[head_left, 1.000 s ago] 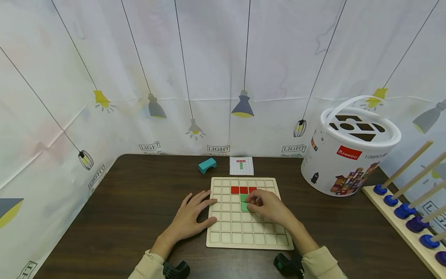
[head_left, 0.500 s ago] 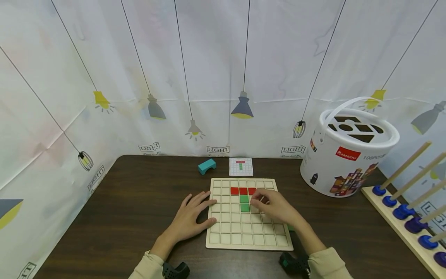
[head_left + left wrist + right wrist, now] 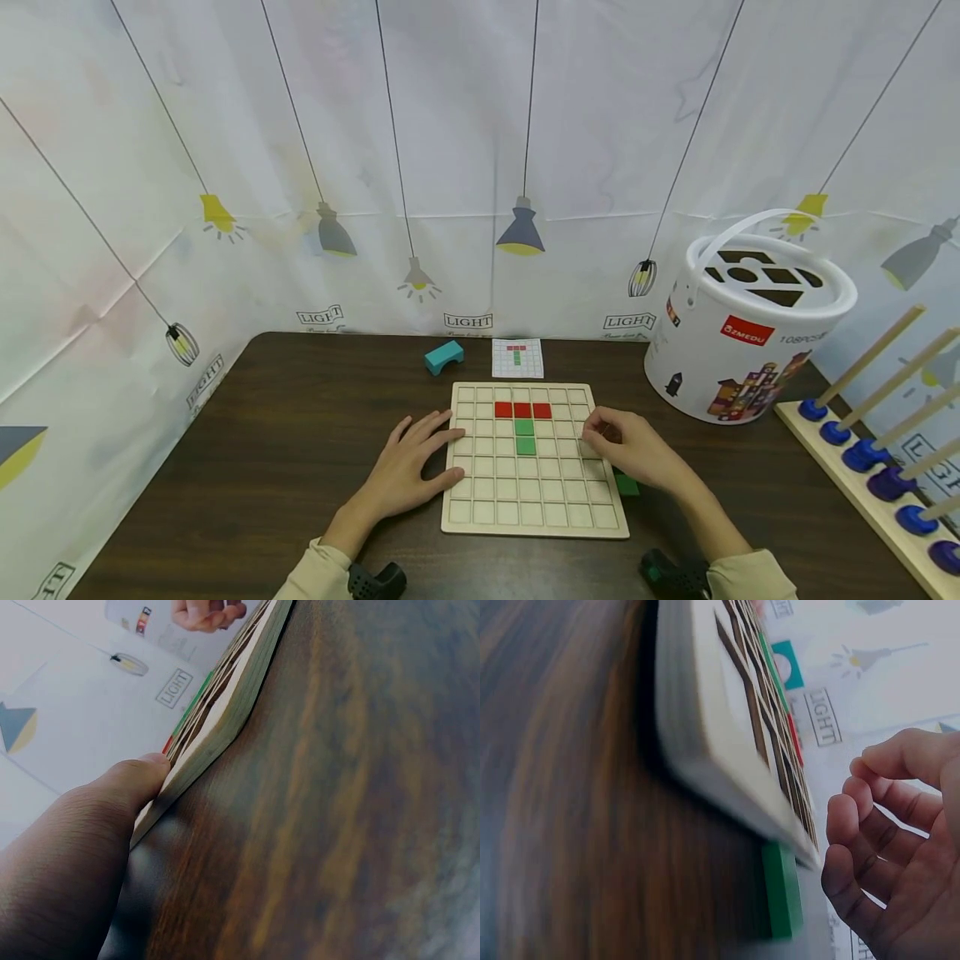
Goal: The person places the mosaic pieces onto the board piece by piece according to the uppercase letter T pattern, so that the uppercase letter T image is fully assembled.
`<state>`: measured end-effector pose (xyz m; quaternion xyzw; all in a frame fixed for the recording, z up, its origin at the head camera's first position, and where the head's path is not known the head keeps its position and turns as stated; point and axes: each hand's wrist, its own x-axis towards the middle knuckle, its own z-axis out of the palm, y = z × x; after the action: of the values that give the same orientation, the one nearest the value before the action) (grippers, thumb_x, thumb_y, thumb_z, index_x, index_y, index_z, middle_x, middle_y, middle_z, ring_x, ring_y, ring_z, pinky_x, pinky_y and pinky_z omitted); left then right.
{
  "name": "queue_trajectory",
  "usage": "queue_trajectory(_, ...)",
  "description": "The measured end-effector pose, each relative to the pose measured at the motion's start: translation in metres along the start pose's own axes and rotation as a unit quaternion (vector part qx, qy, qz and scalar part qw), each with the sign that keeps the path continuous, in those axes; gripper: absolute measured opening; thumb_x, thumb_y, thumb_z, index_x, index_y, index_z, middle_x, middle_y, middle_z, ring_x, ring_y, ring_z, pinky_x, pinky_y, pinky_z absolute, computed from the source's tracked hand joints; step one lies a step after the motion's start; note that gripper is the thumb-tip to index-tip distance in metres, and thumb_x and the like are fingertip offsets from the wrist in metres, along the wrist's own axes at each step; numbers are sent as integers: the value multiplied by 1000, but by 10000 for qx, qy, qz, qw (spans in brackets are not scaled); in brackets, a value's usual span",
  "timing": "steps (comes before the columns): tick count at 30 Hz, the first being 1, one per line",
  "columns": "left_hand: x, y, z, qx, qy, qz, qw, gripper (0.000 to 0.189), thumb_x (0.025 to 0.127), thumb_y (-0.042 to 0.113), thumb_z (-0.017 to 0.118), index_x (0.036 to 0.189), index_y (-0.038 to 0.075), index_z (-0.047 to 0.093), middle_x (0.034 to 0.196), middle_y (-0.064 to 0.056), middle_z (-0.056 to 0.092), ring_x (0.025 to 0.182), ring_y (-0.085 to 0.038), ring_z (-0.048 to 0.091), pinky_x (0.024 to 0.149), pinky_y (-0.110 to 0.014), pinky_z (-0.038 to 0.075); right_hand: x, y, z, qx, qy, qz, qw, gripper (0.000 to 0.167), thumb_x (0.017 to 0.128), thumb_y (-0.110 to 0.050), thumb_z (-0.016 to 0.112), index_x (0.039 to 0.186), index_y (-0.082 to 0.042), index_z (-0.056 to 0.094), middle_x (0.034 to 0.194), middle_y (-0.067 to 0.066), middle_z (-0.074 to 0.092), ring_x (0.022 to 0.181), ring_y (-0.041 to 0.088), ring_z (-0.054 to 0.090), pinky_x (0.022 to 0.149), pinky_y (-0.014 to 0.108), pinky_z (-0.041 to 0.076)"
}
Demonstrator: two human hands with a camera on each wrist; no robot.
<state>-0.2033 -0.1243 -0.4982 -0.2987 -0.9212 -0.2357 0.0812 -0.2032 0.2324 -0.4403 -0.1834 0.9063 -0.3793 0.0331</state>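
A wooden grid board point(image 3: 528, 504) lies on the table with three red tiles point(image 3: 522, 410) in a row and two green tiles point(image 3: 525, 446) below the middle one. My left hand point(image 3: 412, 462) rests on the board's left edge, fingers spread; in the left wrist view its thumb point(image 3: 139, 780) lies against the edge. Over the board's right edge hovers my right hand point(image 3: 630, 442), its fingers loosely bent with nothing seen between them in the right wrist view. Beneath it, a green block point(image 3: 626, 485) lies beside the board, partly hidden in the head view.
Behind the board lie a pattern card point(image 3: 517, 358) with a red and green T and a teal arch block point(image 3: 444, 357). A white lidded bucket point(image 3: 750, 333) stands at the back right. Right of it is a wooden peg rack point(image 3: 870, 492) with blue rings.
My right hand has moved right, from the green tiles to the board's right edge, uncovering the tiles and then the green block beside the board. The left hand stays put.
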Motion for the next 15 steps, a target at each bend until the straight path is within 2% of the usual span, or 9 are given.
queue_trajectory(9, -1, 0, 1, 12, 48, 2, 10000, 56, 90, 59, 50, 138, 31, 48, 153, 0, 34, 143, -25, 30, 115, -59, 16, -12, 6, -11, -146, -37, 23, 9999, 8, 93, -18, 60, 92, -11, 62, 79, -2, 59, 68, 5, 51, 58, 21, 45)
queue_trajectory(15, 0, 1, 0, -13, 25, 12, 10000, 56, 90, 58, 51, 138, 30, 48, 153, -1, 34, 143, -25, 30, 115, -59, 16, -21, 10, -19, -386, -187, 153, 9990, 13, 94, -24, 59, 93, -12, 63, 83, -3, 60, 73, 5, 51, 62, 21, 43)
